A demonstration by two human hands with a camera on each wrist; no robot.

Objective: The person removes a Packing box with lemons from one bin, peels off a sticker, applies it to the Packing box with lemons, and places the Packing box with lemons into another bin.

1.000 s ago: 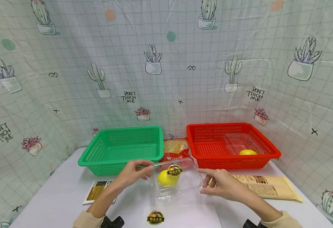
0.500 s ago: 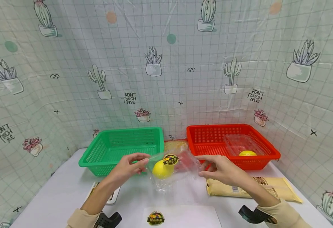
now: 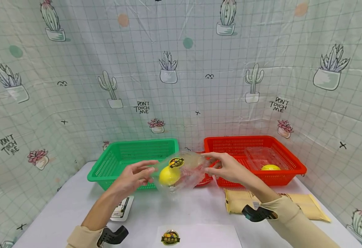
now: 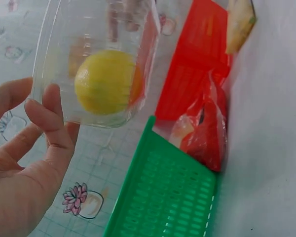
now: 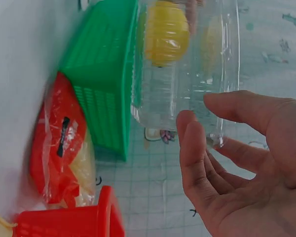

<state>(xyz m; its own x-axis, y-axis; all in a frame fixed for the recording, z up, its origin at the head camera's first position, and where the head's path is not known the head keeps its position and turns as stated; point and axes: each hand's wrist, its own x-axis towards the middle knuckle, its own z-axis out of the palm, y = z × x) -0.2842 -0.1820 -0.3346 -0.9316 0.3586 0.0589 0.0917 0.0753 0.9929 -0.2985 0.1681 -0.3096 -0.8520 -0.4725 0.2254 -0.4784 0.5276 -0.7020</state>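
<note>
left hand [image 3: 133, 178] and right hand [image 3: 227, 168] have moved the clear box [image 3: 182, 175] farther and left — each pinches one end. it hangs near the green basket [image 3: 147, 148] — probably being carried, so next keep it level.

Gridded cactus-print cloth [image 3: 187, 96] along 3 sides; white tabletop [image 3: 60, 199] below

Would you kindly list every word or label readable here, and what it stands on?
"DON'T TOUCH ME": on the backdrop cloth, three times.
"精品水果": on the lower sticker, on the white sheet.
Too blurred or small: upper sticker on the clear box; print on the red bag, beige pack, white packet.
</note>
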